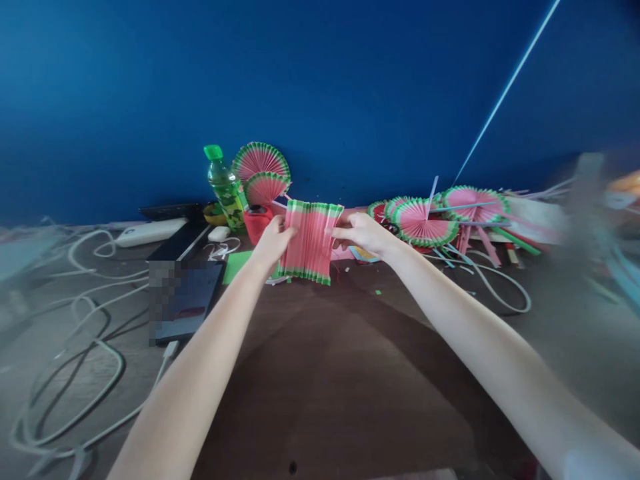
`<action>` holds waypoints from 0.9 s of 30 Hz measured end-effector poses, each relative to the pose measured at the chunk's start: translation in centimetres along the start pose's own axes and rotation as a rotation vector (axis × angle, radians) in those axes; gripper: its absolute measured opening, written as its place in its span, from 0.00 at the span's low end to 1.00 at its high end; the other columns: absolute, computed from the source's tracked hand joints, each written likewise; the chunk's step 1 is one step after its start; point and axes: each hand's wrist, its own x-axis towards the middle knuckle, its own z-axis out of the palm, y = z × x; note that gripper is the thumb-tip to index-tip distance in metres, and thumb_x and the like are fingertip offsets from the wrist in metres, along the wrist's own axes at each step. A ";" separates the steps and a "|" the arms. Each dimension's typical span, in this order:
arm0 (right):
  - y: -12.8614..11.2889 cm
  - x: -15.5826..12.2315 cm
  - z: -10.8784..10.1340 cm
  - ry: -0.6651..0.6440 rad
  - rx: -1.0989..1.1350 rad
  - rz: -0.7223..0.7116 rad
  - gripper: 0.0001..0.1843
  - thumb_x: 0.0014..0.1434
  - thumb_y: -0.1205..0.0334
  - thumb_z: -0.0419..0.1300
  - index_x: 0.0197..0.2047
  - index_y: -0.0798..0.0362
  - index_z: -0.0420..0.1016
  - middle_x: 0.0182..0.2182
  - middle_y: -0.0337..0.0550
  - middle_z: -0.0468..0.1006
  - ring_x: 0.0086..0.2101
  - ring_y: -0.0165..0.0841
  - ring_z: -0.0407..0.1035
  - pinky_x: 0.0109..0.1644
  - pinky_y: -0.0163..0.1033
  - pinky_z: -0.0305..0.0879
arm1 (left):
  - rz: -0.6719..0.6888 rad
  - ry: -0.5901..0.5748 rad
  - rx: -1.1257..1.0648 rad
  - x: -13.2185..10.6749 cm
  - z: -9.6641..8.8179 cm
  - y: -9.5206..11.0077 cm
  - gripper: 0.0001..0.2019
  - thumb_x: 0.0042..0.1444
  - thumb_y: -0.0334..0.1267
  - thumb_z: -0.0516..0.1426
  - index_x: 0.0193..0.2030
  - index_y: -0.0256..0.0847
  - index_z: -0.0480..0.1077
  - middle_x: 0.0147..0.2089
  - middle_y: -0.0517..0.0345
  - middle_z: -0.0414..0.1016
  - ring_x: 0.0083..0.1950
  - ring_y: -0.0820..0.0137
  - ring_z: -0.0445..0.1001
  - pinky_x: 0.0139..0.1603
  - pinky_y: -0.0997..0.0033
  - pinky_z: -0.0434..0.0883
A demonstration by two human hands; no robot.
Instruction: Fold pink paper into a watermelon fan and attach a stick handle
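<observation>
Between my two hands is a pleated sheet of paper (310,241), pink with green bands along its top and bottom edges. It is held up above the dark table, its folds running up and down. My left hand (273,241) pinches the left edge, with the thumb on the near face. At the right edge my right hand (364,235) is closed on the paper, thumb and fingers gripping it; some of its fingers are hidden behind the sheet. Just behind the sheet stands a red cup (257,225), close to my left hand.
Round pink-and-green paper fans (424,221) lie piled at the back right; more fans (261,167) stand against the blue wall. A green-capped bottle (225,190) is beside them. A tablet-like device (187,307), white cables (113,373) and a white power bank (150,232) occupy the left.
</observation>
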 end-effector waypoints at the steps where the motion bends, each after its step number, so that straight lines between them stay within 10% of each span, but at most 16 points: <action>1: 0.0 0.0 0.1 -0.013 0.007 -0.007 0.15 0.44 0.55 0.66 0.29 0.58 0.70 0.24 0.43 0.74 0.27 0.30 0.70 0.31 0.36 0.66 | 0.000 -0.037 0.021 0.0 0.1 -0.1 0.19 0.43 0.34 0.55 0.45 0.36 0.66 0.42 0.51 0.74 0.45 0.62 0.72 0.48 0.61 0.67; 7: 0.1 -0.1 0.1 -0.075 0.038 -0.043 0.16 0.45 0.55 0.65 0.34 0.57 0.72 0.28 0.45 0.76 0.29 0.31 0.71 0.33 0.37 0.68 | -0.031 -0.259 -0.139 -0.8 0.5 0.4 0.20 0.42 0.36 0.58 0.45 0.33 0.67 0.40 0.50 0.75 0.43 0.62 0.73 0.48 0.61 0.67; 17: -0.2 -0.2 0.7 -0.017 0.085 -0.084 0.16 0.45 0.55 0.65 0.33 0.57 0.71 0.30 0.46 0.77 0.29 0.31 0.72 0.37 0.38 0.71 | 0.162 -0.167 0.043 -0.7 1.7 0.0 0.16 0.48 0.37 0.53 0.44 0.34 0.67 0.42 0.51 0.73 0.46 0.63 0.70 0.51 0.61 0.65; 27: -1.0 -0.6 1.0 0.159 0.074 -0.091 0.16 0.44 0.55 0.66 0.29 0.56 0.68 0.22 0.42 0.75 0.24 0.33 0.72 0.32 0.41 0.72 | 0.165 -0.417 0.010 -1.6 2.1 1.3 0.21 0.45 0.31 0.53 0.50 0.35 0.66 0.50 0.52 0.71 0.53 0.62 0.66 0.57 0.61 0.59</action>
